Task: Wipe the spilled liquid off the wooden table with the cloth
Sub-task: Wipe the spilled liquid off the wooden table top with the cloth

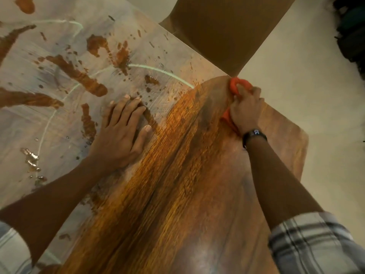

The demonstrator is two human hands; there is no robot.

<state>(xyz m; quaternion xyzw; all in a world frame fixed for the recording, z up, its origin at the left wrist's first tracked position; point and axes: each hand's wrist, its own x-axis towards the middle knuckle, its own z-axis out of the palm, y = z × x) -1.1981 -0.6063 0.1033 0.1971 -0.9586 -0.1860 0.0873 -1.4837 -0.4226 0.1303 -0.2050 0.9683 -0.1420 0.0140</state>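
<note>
1. nearest to me, my two plaid sleeves sit at the bottom corners, the right sleeve rolled back from my bare forearm, the left sleeve only partly in view.
2. between my arms the wooden table shows dark orange-brown grain, streaked and wet-looking, running from the near edge away toward the far right corner.
3. my left hand lies flat on the table left of that dark band, palm down, fingers spread a little and thumb out to the right, holding nothing.
4. my right hand is at the table's right edge, near its far corner, fingers curled tight around the cloth; a dark watch sits on that wrist.
5. the cloth is orange, bunched in my fist, with a loop poking out on the far side of my fingers and a fold showing below my palm; it presses on the table surface right at the edge.
6. left of and beyond my left hand, the spilled liquid lies in brown smears, puddles and small drops across the paler, glossy part of the tabletop.
7. past the table's far edge stands a brown chair on a pale floor.
</note>
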